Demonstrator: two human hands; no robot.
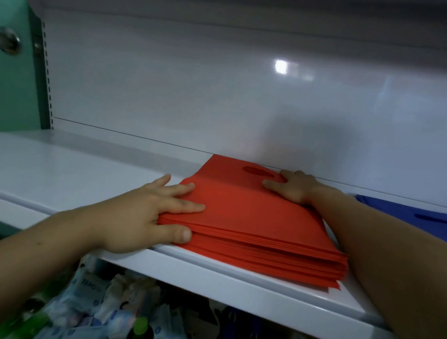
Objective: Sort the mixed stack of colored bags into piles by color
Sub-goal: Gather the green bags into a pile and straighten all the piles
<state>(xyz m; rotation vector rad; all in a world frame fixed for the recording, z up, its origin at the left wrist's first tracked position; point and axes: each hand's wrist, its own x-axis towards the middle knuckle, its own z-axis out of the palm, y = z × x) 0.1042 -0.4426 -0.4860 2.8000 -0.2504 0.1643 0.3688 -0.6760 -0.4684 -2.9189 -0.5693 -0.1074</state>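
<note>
A thick stack of red bags (255, 221) with an oval handle cut-out lies on a white shelf (61, 170), reaching its front edge. My left hand (152, 211) is at the stack's near left corner. Its straight fingers rest on the top bag and the thumb presses against the stack's side. At the far right corner my right hand (294, 187) lies flat on the top bag, fingers spread beside the cut-out. My right forearm runs along the stack's right edge. To the right, a pile of blue bags (430, 224) lies partly behind that arm.
The shelf's glossy white back panel (224, 93) rises right behind the stack. A green cabinet with a metal handle (3, 38) stands at the far left. Below the shelf sit packets and bottles (131, 324).
</note>
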